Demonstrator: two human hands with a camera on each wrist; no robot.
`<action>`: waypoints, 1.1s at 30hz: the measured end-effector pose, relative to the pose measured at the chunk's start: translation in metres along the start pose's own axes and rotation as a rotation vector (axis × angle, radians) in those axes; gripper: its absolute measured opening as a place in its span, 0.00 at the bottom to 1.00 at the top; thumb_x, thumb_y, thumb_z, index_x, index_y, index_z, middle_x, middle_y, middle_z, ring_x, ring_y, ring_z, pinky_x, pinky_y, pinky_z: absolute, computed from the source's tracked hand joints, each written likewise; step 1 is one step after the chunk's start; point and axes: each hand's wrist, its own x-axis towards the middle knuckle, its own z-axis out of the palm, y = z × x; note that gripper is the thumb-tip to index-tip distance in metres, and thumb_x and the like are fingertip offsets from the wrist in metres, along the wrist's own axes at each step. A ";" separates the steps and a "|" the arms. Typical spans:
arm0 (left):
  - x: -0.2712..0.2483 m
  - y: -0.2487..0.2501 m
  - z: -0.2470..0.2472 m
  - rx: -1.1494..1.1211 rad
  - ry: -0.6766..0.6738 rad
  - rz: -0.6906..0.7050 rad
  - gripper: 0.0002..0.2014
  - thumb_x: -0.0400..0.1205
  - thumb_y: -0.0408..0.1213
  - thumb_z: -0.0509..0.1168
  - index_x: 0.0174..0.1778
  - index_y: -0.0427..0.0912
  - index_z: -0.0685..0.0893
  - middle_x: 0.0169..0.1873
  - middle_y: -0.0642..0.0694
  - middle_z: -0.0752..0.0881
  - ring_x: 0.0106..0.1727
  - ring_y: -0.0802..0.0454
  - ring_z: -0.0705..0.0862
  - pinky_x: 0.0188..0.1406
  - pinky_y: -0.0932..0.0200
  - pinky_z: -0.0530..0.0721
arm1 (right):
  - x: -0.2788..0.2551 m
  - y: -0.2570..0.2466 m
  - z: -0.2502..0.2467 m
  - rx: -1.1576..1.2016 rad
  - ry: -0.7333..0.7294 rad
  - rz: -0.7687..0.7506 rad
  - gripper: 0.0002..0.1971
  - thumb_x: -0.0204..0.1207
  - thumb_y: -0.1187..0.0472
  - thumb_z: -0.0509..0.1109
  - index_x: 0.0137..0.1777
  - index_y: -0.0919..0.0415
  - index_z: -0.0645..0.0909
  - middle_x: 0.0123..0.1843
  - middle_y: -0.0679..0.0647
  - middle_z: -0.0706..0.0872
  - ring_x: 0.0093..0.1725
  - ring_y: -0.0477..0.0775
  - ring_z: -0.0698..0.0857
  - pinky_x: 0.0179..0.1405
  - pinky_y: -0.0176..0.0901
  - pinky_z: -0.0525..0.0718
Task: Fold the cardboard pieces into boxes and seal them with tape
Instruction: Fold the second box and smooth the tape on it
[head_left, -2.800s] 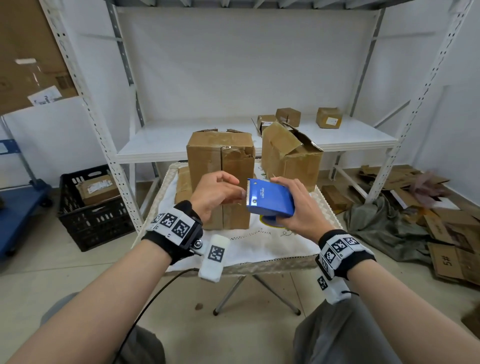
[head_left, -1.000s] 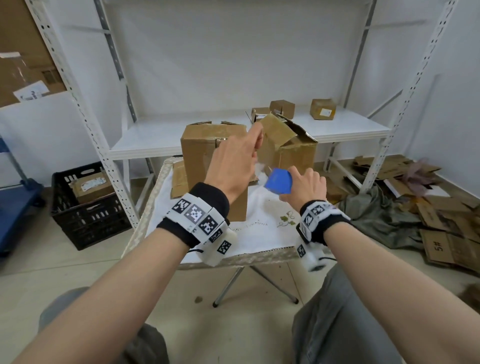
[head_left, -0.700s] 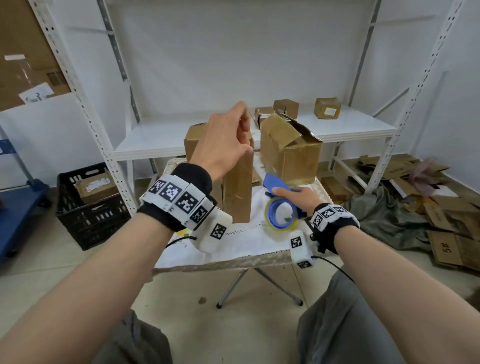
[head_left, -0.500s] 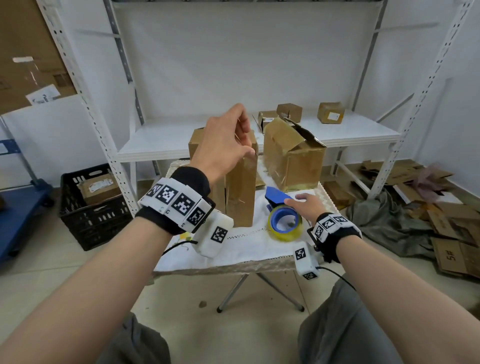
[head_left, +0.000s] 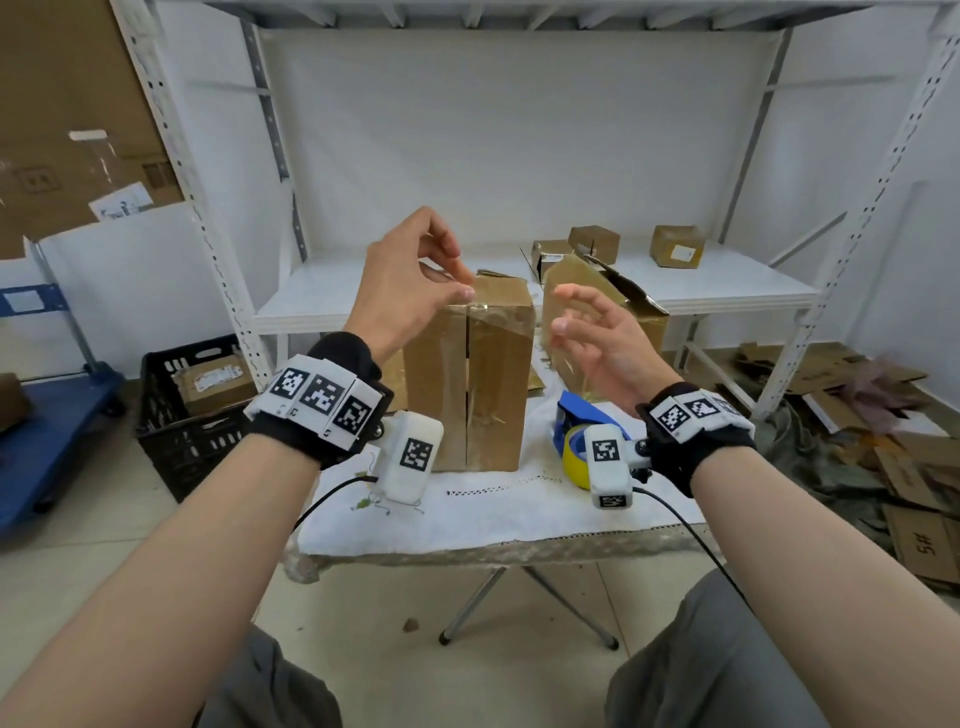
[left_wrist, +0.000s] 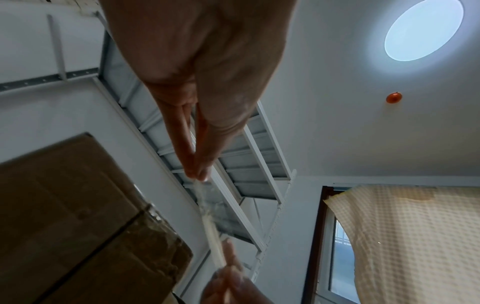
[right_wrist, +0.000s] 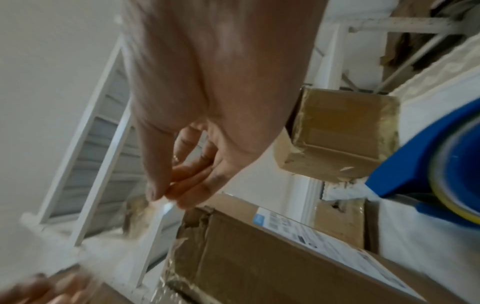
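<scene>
Your left hand (head_left: 410, 291) is raised at the top front edge of the tall box (head_left: 470, 384), thumb and fingertips pinched together on one end of a clear tape strip (left_wrist: 211, 224). The left wrist view shows that strip running from those fingers down to the fingertips of your other hand.

The tall box stands upright on the white cloth of the folding table (head_left: 519, 519), near the middle, its front seam running top to bottom between 2 flaps with glossy tape already across the top. It looks like thin, worn corrugated board, probably empty, so expect it to be light and easy to tip. Steady it by the upper corners or press down on the top, not on the flap faces, which will likely give. The tape is thin, limp and sticky, and will likely cling to itself, so keep it taut and hold only the ends.

Your right hand (head_left: 597, 338) hovers just right of the box, fingers spread and loosely curved in the head view. The left wrist view suggests its fingertips pinch the tape's other end, though blur leaves that unsure.

Below that wrist, the blue tape dispenser (head_left: 576, 431) with its yellowish roll lies on the cloth. Behind sits a second box (head_left: 613, 306) with open flaps.
</scene>
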 end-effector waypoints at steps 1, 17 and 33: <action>0.000 -0.003 -0.005 -0.003 0.003 -0.003 0.18 0.72 0.23 0.80 0.51 0.39 0.79 0.44 0.42 0.91 0.40 0.57 0.92 0.43 0.63 0.89 | 0.003 -0.002 0.003 -0.020 0.003 -0.019 0.22 0.75 0.77 0.71 0.67 0.63 0.78 0.39 0.51 0.82 0.41 0.47 0.86 0.56 0.43 0.89; -0.010 -0.039 -0.019 0.044 0.094 -0.071 0.25 0.72 0.29 0.80 0.63 0.51 0.84 0.68 0.56 0.82 0.44 0.57 0.90 0.52 0.65 0.87 | 0.018 -0.002 0.036 -0.484 0.157 -0.316 0.20 0.74 0.72 0.80 0.64 0.66 0.81 0.42 0.59 0.85 0.42 0.50 0.85 0.54 0.44 0.87; 0.004 -0.044 -0.040 0.076 -0.034 -0.142 0.18 0.75 0.30 0.80 0.58 0.44 0.83 0.38 0.48 0.92 0.42 0.56 0.90 0.45 0.68 0.86 | 0.026 0.002 0.039 -0.611 0.152 -0.402 0.17 0.74 0.71 0.80 0.62 0.63 0.83 0.41 0.51 0.87 0.43 0.49 0.87 0.53 0.51 0.89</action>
